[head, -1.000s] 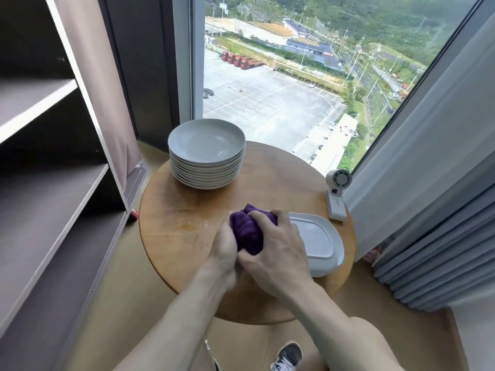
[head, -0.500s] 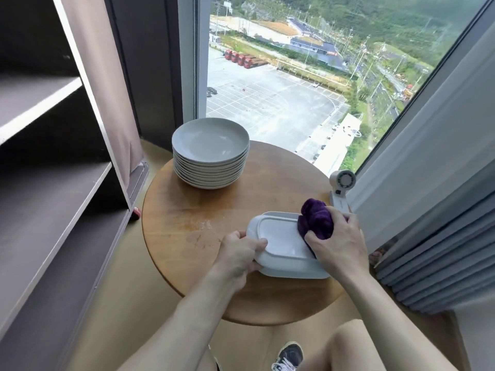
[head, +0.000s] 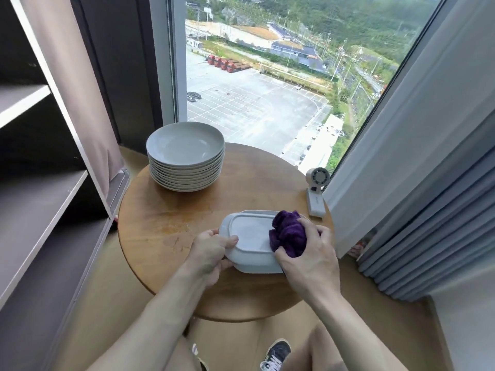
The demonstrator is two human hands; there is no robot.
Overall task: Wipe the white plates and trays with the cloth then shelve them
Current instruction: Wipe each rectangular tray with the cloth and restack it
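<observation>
1 round wooden table [head: 166,223] by the window [head: 254,103]: left grip [head: 210,254] holds tray [head: 250,236], right grip [head: 312,257] bunches cloth [head: 288,235].

Our left hand [head: 211,253] grips the tray [head: 249,232] edge, thumb on top. Our right hand [head: 308,259] clutches the cloth [head: 288,234] in curled fingers. Both forearms reach forward.

Right end of tray [head: 249,231] hidden under cloth [head: 288,235] and right hand [head: 310,261]; near-left corner covered by left hand [head: 209,253]. Can't tell if a second tray sits beneath. Lower plates [head: 186,178] show rims only. Left edge cuts shelf [head: 32,199], bottom edge cuts shoe [head: 276,354].
</observation>
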